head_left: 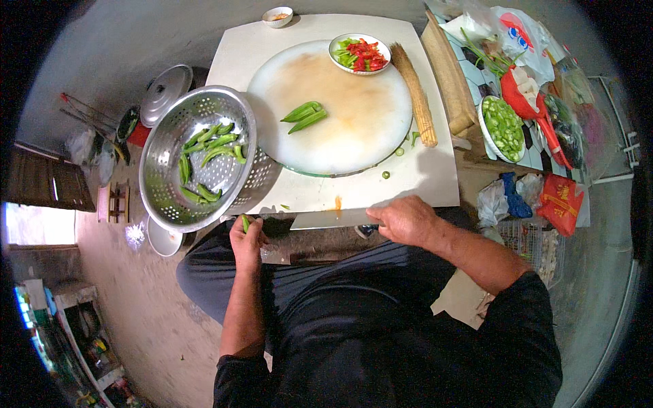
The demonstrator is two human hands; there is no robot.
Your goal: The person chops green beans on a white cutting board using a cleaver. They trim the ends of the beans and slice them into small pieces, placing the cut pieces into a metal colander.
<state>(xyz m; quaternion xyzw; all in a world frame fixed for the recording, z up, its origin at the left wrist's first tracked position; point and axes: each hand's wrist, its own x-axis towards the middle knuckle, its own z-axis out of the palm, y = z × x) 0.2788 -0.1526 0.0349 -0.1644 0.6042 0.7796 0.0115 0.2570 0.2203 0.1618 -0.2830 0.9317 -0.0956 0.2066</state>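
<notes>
My left hand [247, 238] grips a green okra pod [245, 223], just off the table's front edge. In my right hand [408, 220] is the handle of a broad knife, its flat metal blade [329, 219] pointing left along that same edge. Two or three okra pods [306, 117] lie together on the round white cutting board [352, 148]. To its left, a perforated steel colander [149, 178] sits tilted at the table corner, with several okra pods [209, 143] inside. At the board's far right stands a white bowl [357, 72] of cut red and green peppers [365, 55].
A straw brush [416, 97] lies along the board's right side. Okra scraps [385, 175] dot the white table [433, 178]. A small bowl [277, 17] stands at the far edge. Rightward, a side table bears a bowl of sliced okra [502, 127] and plastic bags [525, 46].
</notes>
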